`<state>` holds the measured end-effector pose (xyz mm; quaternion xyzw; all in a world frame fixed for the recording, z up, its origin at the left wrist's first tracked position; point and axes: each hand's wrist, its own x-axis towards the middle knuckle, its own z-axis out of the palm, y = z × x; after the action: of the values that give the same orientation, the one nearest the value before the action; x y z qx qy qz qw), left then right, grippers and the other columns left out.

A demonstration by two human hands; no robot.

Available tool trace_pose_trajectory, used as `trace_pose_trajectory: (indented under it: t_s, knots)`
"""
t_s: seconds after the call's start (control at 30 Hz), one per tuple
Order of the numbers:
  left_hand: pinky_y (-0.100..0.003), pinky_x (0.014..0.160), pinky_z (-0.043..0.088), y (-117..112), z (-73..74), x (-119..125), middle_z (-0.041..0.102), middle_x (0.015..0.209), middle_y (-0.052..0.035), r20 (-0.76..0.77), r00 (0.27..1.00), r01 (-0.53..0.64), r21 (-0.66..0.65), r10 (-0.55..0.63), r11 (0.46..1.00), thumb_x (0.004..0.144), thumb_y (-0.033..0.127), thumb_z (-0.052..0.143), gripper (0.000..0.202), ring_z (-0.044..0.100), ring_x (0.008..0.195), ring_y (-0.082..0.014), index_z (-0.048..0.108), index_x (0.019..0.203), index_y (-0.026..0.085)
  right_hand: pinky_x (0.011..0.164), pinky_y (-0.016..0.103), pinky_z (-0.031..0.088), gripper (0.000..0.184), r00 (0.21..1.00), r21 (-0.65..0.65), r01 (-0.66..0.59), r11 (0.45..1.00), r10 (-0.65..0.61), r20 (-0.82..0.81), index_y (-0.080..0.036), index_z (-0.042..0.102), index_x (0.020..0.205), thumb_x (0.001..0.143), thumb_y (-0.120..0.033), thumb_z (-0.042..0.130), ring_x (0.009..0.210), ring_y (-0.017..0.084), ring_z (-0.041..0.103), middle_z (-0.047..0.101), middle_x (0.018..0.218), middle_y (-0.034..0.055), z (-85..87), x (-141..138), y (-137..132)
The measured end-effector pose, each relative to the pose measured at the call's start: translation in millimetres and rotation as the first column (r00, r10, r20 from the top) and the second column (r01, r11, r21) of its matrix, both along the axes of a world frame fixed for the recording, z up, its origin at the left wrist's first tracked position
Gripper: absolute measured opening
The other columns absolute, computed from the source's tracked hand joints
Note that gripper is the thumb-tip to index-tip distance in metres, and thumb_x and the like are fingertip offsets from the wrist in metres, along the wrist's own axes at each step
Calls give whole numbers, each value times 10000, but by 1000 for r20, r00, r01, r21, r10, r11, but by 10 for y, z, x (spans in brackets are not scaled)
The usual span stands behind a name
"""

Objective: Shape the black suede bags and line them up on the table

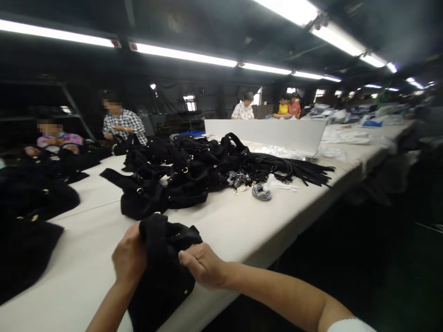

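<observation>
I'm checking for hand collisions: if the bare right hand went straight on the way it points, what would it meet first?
Likely the black fabric piece with small gold-coloured fittings, which the right hand grips; the left hand appears to lie beyond, though depth is unclear.

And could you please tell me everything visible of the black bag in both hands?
The black bag looks like soft, matte cloth, with small gold-coloured fittings, one low on its right side. Its top is bunched in folds; its lower part reaches the picture's bottom border. The left-hand grip holds its upper left edge, the right-hand grip its right side. It is at the near edge of the pale table; whether they touch is unclear.
</observation>
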<state>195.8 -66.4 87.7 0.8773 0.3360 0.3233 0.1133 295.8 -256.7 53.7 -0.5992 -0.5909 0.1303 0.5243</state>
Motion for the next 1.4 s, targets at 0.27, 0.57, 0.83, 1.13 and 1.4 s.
trace_pose_trajectory:
  t_s: [0.27, 0.57, 0.83, 1.13, 1.4]
  knots:
    - [-379, 747, 542, -21, -368, -137, 648, 1308, -40, -130, 964, 236, 31, -230, 971, 884, 430, 403, 434, 683, 1023, -304, 535, 1277, 302, 670, 237, 456, 389, 976, 51, -1, 999, 12, -215, -156, 630, 780, 953, -486, 515, 742, 135, 583, 622, 792, 19, -70, 305, -207]
    - [-416, 944, 549, 192, -422, -145, 654, 1316, -43, 58, 940, 340, -155, -335, 927, 839, 519, 490, 507, 662, 1137, -301, 555, 1297, 309, 1112, 597, 292, 303, 423, -185, 903, 387, -874, 238, -80, 644, 1112, 809, -70, 652, 1303, 376, 418, 559, 1317, 236, 18, 2154, -850]
    - [-376, 800, 518, -105, -75, -134, 733, 1062, -12, 114, 980, 188, -225, -166, 956, 833, 600, 522, 446, 698, 891, -274, 631, 1140, 296, 967, 397, 454, 88, 569, -242, 820, 519, -785, 244, -138, 658, 936, 874, -198, 642, 1025, 258, 572, 646, 1005, 109, -111, 1760, -933]
    - [-287, 721, 456, -515, 258, -31, 704, 868, 4, 335, 926, 290, -343, -172, 893, 868, 474, 601, 283, 644, 800, -195, 650, 997, 227, 904, 358, 520, 124, 935, 429, 214, 877, -58, -349, -290, 685, 1049, 950, -339, 628, 1014, 218, 586, 608, 1064, 78, 565, 145, -689]
    - [-263, 645, 477, -749, 421, -266, 703, 824, -2, 587, 808, 372, -445, -47, 815, 741, 319, 622, 266, 622, 726, -181, 654, 970, 187, 597, 238, 562, 326, 700, 28, -369, 929, 298, -650, -183, 645, 960, 905, -504, 655, 671, 129, 603, 548, 850, 39, 242, -251, -401]
